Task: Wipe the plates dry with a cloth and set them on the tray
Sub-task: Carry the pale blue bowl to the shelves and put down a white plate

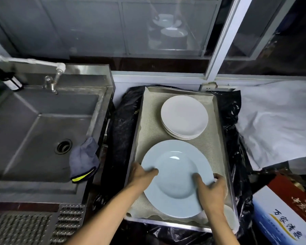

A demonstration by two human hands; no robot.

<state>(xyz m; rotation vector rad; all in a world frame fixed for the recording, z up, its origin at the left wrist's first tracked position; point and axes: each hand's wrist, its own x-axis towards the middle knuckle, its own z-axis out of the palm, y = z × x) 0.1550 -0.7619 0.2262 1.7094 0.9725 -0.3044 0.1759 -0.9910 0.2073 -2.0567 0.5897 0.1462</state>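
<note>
Both hands grip the large white plate (175,177) by its rim, the left hand (141,174) on its left edge, the right hand (210,190) on its right, thumbs lying on top. It sits at the near end of the cloth-lined tray (219,138); a stack of smaller plates (184,117) sits at the far end. A grey cloth (83,160) hangs over the sink (34,129) edge to the left.

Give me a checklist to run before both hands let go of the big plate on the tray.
1. Large plate over the tray liner: ok.
2. Plate resting flat: cannot tell.
3. Left hand grip on the rim: ok.
4. Right hand grip on the opposite rim: ok.
5. Clear of the stack of smaller plates: ok.
6. Grey cloth on the sink edge, within reach: ok.
</note>
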